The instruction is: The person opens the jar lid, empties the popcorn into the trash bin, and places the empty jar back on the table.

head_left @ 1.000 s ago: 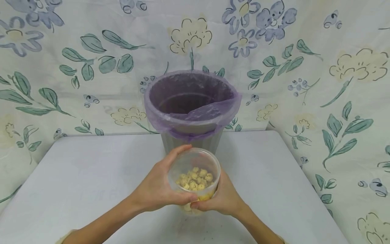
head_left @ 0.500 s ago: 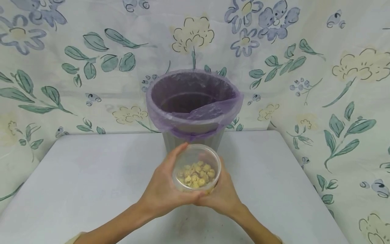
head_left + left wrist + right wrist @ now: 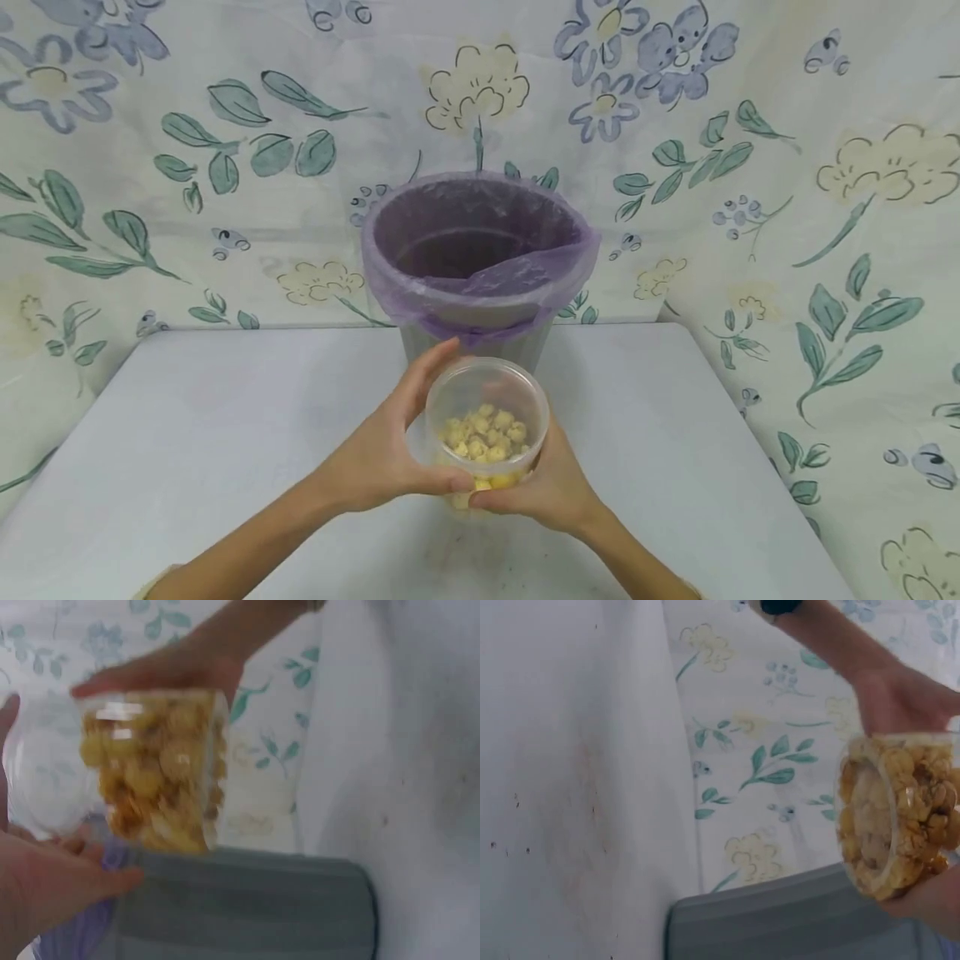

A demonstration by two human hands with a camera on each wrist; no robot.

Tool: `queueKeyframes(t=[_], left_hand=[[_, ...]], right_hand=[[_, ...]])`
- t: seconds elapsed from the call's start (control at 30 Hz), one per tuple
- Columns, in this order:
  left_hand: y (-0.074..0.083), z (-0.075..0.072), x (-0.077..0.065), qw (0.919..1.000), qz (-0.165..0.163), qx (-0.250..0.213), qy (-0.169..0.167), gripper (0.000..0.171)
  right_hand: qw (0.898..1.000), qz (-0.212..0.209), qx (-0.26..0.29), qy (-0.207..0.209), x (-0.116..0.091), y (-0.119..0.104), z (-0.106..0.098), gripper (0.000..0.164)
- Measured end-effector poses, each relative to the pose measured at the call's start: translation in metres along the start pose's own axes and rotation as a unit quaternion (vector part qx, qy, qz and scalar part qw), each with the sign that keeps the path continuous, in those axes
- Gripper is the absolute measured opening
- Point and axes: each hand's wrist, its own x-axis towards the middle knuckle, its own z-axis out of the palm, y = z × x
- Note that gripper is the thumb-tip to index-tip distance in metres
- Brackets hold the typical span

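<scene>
A clear plastic jar (image 3: pixel 459 396) of round, yellow popcorn-like pieces (image 3: pixel 487 433) is held off the table in front of the bin, its round top tilted toward the head camera. My right hand (image 3: pixel 551 483) grips its right side, thumb across the front. Around the upper left side curves my left hand (image 3: pixel 378 458), thumb at the front and fingers behind, with a gap between palm and wall. In the left wrist view the jar (image 3: pixel 154 772) lies sideways, its transparent upper end between the left fingers. The right wrist view shows the jar's filled base (image 3: pixel 870 817).
Just behind the jar stands a grey bin (image 3: pixel 517 354), lined with a purple plastic bag (image 3: pixel 390 287) folded over its rim. A white table (image 3: pixel 247 417) bears small dark specks near its front. Floral cloth (image 3: pixel 247 208) hangs behind and at the sides.
The jar tips up, then returns to a lower angle, staying in front of the bin. My left palm has come away from its left side, and the thumb has shifted left.
</scene>
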Motion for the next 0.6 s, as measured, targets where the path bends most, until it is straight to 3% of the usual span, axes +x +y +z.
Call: queueKeyframes(t=[0.07, 0.13, 0.23, 0.43, 0.6], left_hand=[[-0.007, -0.011, 0.003, 0.9968, -0.004, -0.047, -0.064, 0.112], [-0.013, -0.019, 0.008, 0.9874, -0.014, -0.099, -0.122, 0.11], [-0.019, -0.025, 0.015, 0.9741, -0.018, -0.141, -0.176, 0.11], [-0.02, -0.029, 0.024, 0.963, -0.013, -0.155, -0.22, 0.107], [-0.021, -0.027, 0.024, 0.9662, -0.016, -0.157, -0.203, 0.106]], right_hand=[[1.0, 0.003, 0.025, -0.018, 0.0, -0.001, -0.001, 0.103], [0.998, 0.007, 0.045, -0.035, -0.001, -0.001, -0.002, 0.105], [0.997, 0.01, 0.054, -0.057, -0.001, -0.001, -0.002, 0.106], [0.996, 0.01, 0.047, -0.08, -0.001, 0.0, -0.002, 0.101], [0.997, 0.014, 0.03, -0.072, -0.003, 0.001, -0.003, 0.1]])
